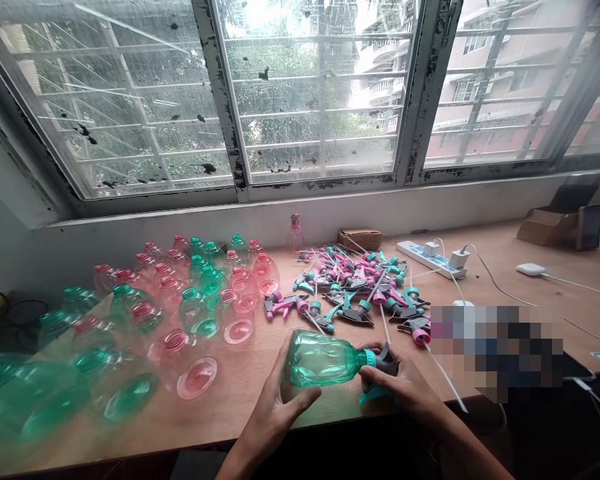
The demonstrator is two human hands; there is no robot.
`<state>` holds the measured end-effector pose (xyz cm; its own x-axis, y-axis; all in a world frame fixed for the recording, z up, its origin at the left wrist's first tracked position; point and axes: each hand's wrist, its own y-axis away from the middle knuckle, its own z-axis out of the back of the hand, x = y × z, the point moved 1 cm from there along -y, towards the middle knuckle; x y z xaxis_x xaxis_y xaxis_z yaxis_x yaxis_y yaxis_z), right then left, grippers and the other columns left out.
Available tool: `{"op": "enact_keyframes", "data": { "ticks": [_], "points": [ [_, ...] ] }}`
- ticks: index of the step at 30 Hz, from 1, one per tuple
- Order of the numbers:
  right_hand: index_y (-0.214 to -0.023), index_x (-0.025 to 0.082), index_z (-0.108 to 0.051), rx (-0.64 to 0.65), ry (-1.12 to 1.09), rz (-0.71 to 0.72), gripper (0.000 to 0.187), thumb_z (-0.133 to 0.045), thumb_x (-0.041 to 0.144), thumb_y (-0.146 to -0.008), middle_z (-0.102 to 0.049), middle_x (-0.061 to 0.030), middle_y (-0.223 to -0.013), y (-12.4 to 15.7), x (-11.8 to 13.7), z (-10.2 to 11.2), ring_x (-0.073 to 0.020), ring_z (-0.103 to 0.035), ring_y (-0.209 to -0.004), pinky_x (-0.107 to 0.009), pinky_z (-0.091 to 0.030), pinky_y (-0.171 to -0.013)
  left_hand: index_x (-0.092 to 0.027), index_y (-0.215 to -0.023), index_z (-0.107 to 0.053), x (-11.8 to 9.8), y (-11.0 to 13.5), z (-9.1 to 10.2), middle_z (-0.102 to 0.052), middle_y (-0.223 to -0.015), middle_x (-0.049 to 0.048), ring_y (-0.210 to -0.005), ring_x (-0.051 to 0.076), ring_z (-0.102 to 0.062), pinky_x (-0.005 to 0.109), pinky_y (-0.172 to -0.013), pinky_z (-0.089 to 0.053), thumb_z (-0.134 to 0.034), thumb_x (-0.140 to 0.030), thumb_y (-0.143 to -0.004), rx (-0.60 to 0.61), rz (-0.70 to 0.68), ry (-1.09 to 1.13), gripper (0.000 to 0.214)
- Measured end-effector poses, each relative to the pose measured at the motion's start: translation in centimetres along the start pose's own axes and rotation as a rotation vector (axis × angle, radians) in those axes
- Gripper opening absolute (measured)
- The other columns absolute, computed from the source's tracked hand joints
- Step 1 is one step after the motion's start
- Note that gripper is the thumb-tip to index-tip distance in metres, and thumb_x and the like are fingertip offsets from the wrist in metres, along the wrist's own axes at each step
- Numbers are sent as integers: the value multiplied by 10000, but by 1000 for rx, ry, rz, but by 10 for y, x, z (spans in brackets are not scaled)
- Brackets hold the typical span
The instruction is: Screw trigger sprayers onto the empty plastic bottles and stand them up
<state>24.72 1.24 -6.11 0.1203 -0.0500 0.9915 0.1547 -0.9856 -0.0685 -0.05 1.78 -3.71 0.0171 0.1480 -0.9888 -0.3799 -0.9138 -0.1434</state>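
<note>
Green transparent plastic: found the spray bottle (323,360) on its side, raised over the front of the table (243,393), base toward the left hand (280,400), neck toward the right. Noted the left hand loosely open, thumb apart from the bottle wall, fingers mostly hidden behind the base; could not tell the firmness of any support there. Noted the right hand (400,383) closed around the dark grey trigger sprayer (386,360), with turquoise collar (369,358) at the bottle neck. Judged the step in hand to be joining sprayer and bottle; could not tell the tightness of the collar. Judged the next move to call for firm steadying of the bottle by the left hand and a twisting grip at the collar by the right, without pressing the trigger.

Saw no liquid through the green walls; could not make out a dip tube. Found uncapped bottles (173,293), red and green, standing close together at left, mouths open, likewise without visible liquid. Found loose trigger sprayers (350,273) heaped to their right. Noted a pink spray bottle (295,237) near the wall, sprayer fitted, and a brown box (363,239), contents hidden.
</note>
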Motion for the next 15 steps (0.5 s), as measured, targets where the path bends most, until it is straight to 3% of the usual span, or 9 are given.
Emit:
{"op": "enact_keyframes", "data": {
  "ticks": [6, 12, 15],
  "points": [
    [-1056, 178, -611, -13, -38, 20, 409, -778, 444, -795, -717, -1, -642, -2, -3, 0, -203, -680, -624, -297, -537, -631, -366, -1565, -66, 9, 1, -2, -274, -1621, 42, -1471, 297, -288, 457, -1217, -211, -738, -294, -845, 15, -45, 24, 988],
    [-1085, 171, -612, 23, -7, 11, 397, -782, 398, -808, -729, -10, -666, -1, -5, 1, -199, -686, -640, -287, -535, -623, -281, -1575, -115, 7, 3, 1, -273, -1620, 88, -1487, 358, -216, 494, -1223, -180, -730, -409, -837, -46, 7, -13, 969],
    [-1077, 171, -607, 3, -13, 19, 395, -779, 406, -809, -727, -11, -664, -2, -7, 2, -201, -687, -634, -292, -537, -627, -291, -1573, -126, 8, 2, 2, -274, -1621, 82, -1481, 356, -237, 501, -1220, -185, -741, -382, -832, -20, 1, -17, 966]
  ]
}}
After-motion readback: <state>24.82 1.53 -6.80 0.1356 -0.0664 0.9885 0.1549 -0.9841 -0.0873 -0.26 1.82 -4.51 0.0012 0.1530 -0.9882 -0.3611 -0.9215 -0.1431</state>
